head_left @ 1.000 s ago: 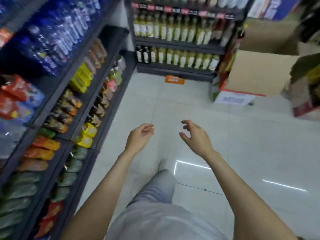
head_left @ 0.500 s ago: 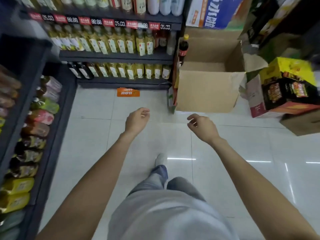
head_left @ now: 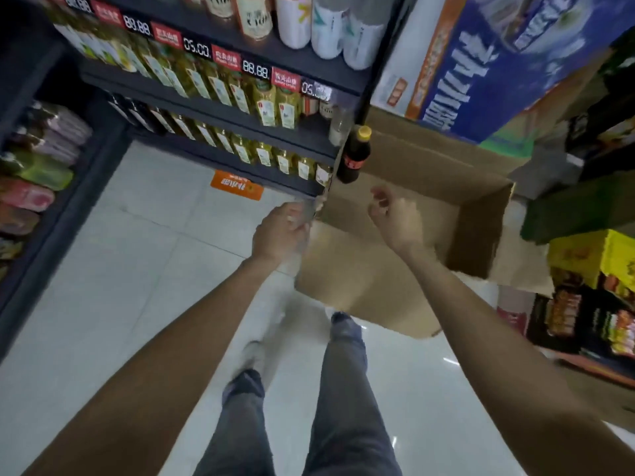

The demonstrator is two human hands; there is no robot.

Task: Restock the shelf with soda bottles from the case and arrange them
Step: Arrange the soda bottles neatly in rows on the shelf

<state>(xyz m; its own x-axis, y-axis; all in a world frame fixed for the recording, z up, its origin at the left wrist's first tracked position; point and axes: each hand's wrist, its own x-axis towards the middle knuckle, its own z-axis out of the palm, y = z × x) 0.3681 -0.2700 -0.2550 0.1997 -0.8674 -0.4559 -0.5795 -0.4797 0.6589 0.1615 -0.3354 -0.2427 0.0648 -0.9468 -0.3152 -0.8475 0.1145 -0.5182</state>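
An open brown cardboard case stands on the floor right in front of me, against the end of a dark shelf that holds rows of yellow-green bottles. One dark soda bottle with a yellow cap stands upright at the case's far left corner, beside the shelf end. My left hand hovers at the case's near left corner with loosely curled fingers and holds nothing. My right hand hangs over the case opening, also loosely curled and empty. The part of the case's inside that shows is bare cardboard.
A second dark shelf with snack packets runs along the left. An orange sticker lies on the white tile floor. A blue carton is stacked behind the case, and yellow and dark cartons crowd the right.
I have walked forward to the cardboard case. Both hands, still empty, have gone from mid-aisle to the case, the right one now over its opening.
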